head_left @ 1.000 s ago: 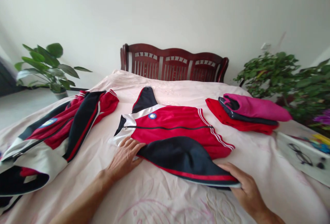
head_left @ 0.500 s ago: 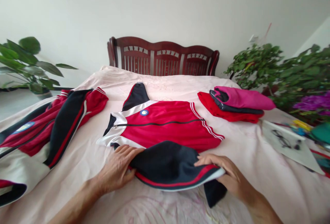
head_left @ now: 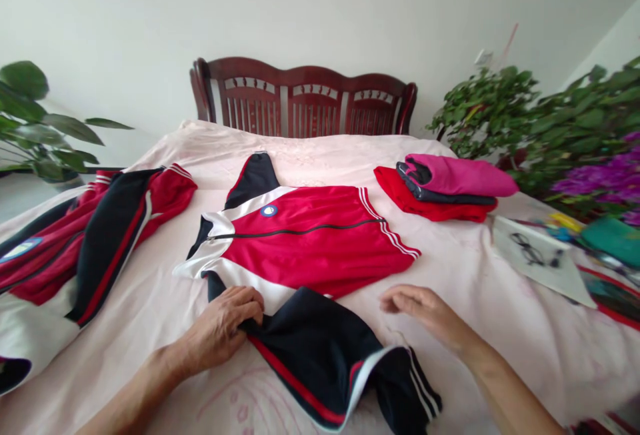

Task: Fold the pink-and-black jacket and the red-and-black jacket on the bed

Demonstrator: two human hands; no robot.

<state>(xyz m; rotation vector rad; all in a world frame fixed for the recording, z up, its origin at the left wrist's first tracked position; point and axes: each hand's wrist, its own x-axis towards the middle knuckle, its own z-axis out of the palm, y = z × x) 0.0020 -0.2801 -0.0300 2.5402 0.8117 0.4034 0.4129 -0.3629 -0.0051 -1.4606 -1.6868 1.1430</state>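
My hands at the red jacket on the bed

My left hand (head_left: 227, 323) pinches the navy sleeve (head_left: 320, 355) where it joins the red jacket (head_left: 310, 241), which lies flat mid-bed (head_left: 500, 328). My right hand (head_left: 425, 308) hovers just right of the sleeve, fingers loosely spread, holding nothing. Folded clothes (head_left: 445, 185) sit far right; another jacket (head_left: 95, 235) lies left.

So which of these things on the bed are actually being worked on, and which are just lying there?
In hand:
- red jacket, spread flat
- its dark sleeve, gripped by the left hand
- right hand, open, just off the sleeve

Lying about:
- second jacket
- folded stack
- glasses on paper
- plants
- headboard
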